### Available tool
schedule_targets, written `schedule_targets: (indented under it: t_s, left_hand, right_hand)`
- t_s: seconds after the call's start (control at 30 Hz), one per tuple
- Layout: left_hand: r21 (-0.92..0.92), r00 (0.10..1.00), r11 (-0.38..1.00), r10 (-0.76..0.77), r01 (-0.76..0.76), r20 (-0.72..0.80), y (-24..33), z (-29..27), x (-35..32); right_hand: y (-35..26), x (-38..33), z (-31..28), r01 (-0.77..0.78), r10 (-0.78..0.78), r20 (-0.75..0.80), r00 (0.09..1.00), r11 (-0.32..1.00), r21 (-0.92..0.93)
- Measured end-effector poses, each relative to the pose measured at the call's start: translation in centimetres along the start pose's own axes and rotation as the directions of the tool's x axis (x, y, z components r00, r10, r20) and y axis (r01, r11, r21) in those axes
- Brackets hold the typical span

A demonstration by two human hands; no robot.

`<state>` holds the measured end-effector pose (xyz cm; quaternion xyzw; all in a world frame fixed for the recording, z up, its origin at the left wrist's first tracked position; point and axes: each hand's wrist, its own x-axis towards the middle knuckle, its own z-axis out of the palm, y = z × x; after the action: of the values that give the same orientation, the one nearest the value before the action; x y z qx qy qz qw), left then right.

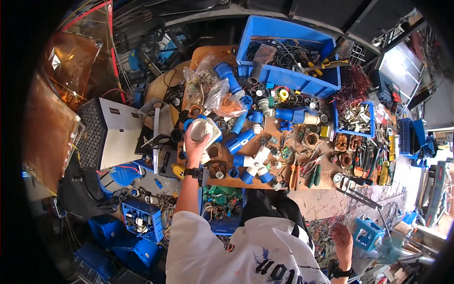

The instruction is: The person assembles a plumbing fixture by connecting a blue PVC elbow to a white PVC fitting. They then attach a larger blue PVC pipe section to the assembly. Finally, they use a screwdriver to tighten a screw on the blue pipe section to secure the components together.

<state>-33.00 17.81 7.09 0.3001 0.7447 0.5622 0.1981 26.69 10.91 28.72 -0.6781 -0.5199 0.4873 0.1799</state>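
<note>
While I watch from the head view, the wooden workbench [222, 51] carries the whole scene, and I order the items by size. A large blue bin [283, 75] of tools and cable sits at the bench's far edge. A small blue tray [366, 134] of metal scraps lies toward the right end, with a tangle of copper wire [352, 85] just beyond it. Clear bags [208, 90] of small parts rest near the far left corner. Blue-and-white plugs [253, 165] lie loose near the bench's near edge, and pliers and screwdrivers [307, 170] are beside them.

At the left edge of the bench, my left hand [195, 144] grips a white connector housing [204, 128] with a blue collar. The fingers are curled and clamped on its lower rim. I judge the housing to be moulded plastic: light, stiff, hollow and fairly smooth. Its round body could slip or turn in the palm, so the best hold seems to be across the rim or around the collar. Any pins or clips inside may be brittle, so I would avoid squeezing the open mouth.

My right hand [341, 235] hangs off the bench, low at the right, over a floor littered with wire. It holds nothing, and I cannot tell how its fingers are set.
</note>
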Motion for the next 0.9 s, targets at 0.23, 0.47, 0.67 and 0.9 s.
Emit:
schedule_targets:
  t_s: [0.23,0.47,0.67,0.9]
  left_hand:
    - [0.486,0.945,0.814,0.233,-0.319,0.229,1.3,2.7,2.3]
    - [0.530,0.937,0.776,0.239,-0.341,0.253,0.2,4.7,4.1]
    - [0.635,0.947,0.704,0.199,-0.318,0.254,1.2,5.3,2.9]
    - [0.651,0.820,0.499,0.326,-0.572,0.471,1.3,8.2,-2.0]
  right_hand:
    - [0.0,-0.1,-0.3,-0.034,0.035,-0.020,0.999,0.998,0.051]
    - [-0.4,-0.6,-0.6,-0.090,0.091,-0.035,0.995,0.996,0.018]
    - [0.3,-0.6,-0.9,-0.078,0.078,-0.038,0.996,0.997,-0.011]
    - [0.6,-0.8,-1.0,-0.098,0.100,-0.051,0.994,0.995,0.029]
